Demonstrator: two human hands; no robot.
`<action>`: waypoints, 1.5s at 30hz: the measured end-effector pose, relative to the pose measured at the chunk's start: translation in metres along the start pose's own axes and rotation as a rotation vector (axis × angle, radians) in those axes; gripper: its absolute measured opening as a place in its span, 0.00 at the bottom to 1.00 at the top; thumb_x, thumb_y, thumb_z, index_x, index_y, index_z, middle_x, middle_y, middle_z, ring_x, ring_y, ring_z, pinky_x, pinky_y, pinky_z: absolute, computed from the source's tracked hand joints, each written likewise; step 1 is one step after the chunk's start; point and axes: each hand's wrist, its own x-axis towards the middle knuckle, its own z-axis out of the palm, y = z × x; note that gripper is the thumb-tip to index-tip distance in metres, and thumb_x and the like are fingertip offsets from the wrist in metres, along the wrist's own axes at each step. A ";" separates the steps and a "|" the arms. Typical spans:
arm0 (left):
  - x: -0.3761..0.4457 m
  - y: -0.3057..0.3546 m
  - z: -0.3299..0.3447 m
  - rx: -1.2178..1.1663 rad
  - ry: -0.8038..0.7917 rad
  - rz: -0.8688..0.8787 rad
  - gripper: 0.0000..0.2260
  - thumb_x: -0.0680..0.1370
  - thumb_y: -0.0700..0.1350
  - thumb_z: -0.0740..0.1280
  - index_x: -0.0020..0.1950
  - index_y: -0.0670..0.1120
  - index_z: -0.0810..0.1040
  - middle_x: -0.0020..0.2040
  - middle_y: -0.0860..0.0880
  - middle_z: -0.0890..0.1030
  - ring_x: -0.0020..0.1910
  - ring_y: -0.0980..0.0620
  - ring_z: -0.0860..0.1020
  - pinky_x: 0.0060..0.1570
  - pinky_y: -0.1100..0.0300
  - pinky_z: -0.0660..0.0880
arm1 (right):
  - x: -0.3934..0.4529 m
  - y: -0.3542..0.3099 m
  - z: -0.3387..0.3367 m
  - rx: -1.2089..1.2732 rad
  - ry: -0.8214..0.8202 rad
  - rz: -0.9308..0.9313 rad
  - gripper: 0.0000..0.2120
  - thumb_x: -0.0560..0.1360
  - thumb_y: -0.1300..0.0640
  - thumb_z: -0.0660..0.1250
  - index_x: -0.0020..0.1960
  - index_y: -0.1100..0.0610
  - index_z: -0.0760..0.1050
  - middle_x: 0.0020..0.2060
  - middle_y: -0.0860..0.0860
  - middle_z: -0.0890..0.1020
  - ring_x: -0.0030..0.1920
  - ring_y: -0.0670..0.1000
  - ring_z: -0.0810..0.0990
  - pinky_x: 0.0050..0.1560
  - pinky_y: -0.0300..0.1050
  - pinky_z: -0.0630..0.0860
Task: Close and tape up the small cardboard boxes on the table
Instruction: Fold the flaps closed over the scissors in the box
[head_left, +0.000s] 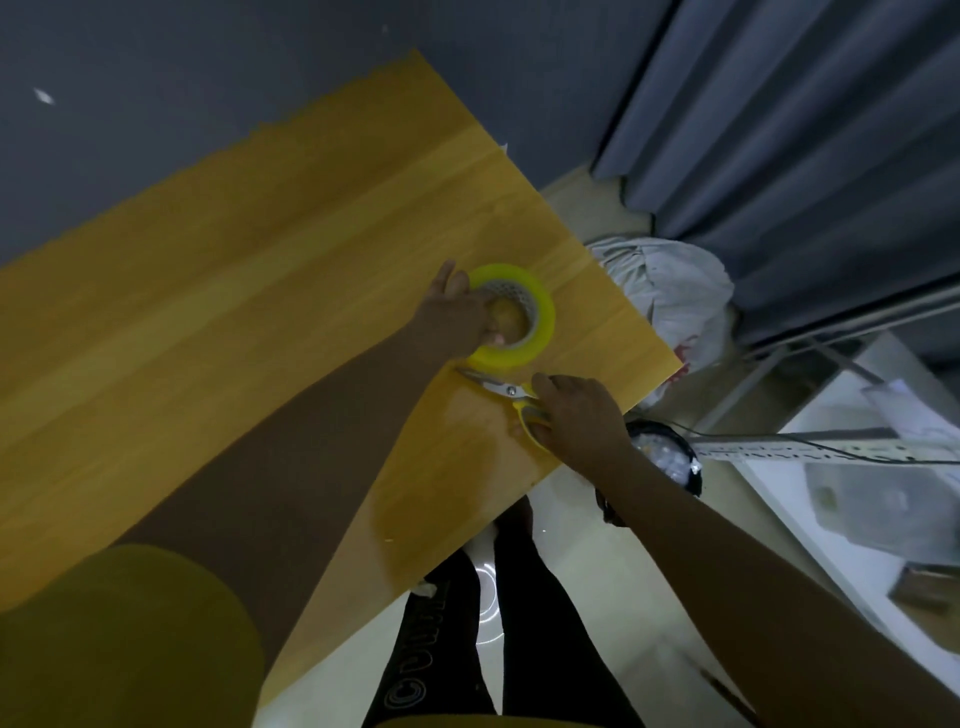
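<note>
Yellow-handled metal scissors (506, 395) lie flat on wooden table (234, 260), blades pointing left; right hand (582, 421) grips handles. Left hand (460, 314) hooks fingers inside flat yellow-green tape roll (514, 317).

The tape roll (540, 312) is bright yellow-green, and its inner ring has a white criss-cross pattern. The scissors (511, 397) have silver blades and yellow handles, and the table (234, 249) is orange-yellow wood with long pale stripes. The curtain (805, 130) and wall (156, 78) are grey-blue, the bag (675, 296) is white with red marks, and the trousers (441, 649) are black
</note>
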 end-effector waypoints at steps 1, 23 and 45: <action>0.001 0.000 -0.003 -0.005 -0.009 -0.006 0.16 0.82 0.58 0.53 0.64 0.60 0.76 0.78 0.53 0.57 0.75 0.41 0.52 0.73 0.42 0.32 | 0.000 0.000 -0.003 0.006 0.006 0.020 0.14 0.69 0.59 0.75 0.48 0.67 0.78 0.30 0.60 0.77 0.28 0.60 0.76 0.32 0.43 0.62; -0.015 -0.003 0.002 -0.733 0.400 -0.116 0.25 0.80 0.34 0.59 0.77 0.40 0.58 0.78 0.41 0.56 0.76 0.41 0.57 0.72 0.51 0.57 | -0.018 0.039 -0.003 0.170 0.128 0.323 0.13 0.73 0.53 0.70 0.49 0.63 0.74 0.40 0.59 0.77 0.42 0.62 0.77 0.38 0.48 0.66; -0.030 0.018 0.069 -0.974 0.558 -0.525 0.03 0.79 0.43 0.63 0.48 0.46 0.75 0.51 0.46 0.80 0.54 0.44 0.76 0.48 0.50 0.74 | 0.099 0.037 -0.021 0.279 -0.124 0.056 0.20 0.76 0.50 0.67 0.63 0.58 0.68 0.50 0.57 0.70 0.59 0.59 0.66 0.44 0.51 0.66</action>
